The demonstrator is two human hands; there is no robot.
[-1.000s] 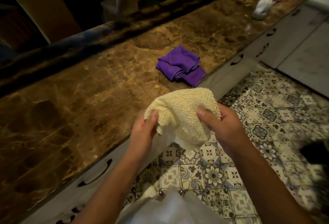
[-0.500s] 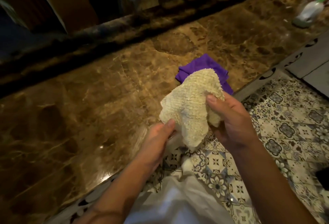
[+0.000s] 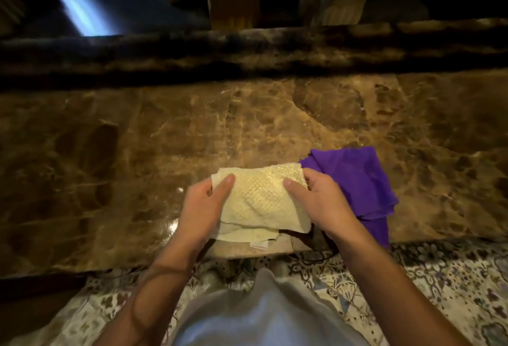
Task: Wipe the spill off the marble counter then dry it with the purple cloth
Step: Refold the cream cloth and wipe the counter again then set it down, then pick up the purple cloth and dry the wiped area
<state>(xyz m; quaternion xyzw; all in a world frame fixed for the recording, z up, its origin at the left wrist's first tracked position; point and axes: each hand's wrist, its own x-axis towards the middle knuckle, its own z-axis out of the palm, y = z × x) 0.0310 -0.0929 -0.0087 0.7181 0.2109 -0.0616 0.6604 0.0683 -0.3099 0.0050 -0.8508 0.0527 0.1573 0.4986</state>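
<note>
A cream cloth (image 3: 261, 202) is held folded over the brown marble table (image 3: 137, 153), long axis left-right, gripped at its ends by left hand (image 3: 203, 208) and right hand (image 3: 321, 202). The purple cloth (image 3: 357, 180) lies just right, its near end hanging over the table's edge.

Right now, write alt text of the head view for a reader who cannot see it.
Both hands, left hand and right hand, hold a folded cream waffle-weave cloth at the near edge of a brown marble counter. A crumpled purple cloth lies on the counter just right of it, partly behind the right hand. Patterned floor tiles show below.
</note>
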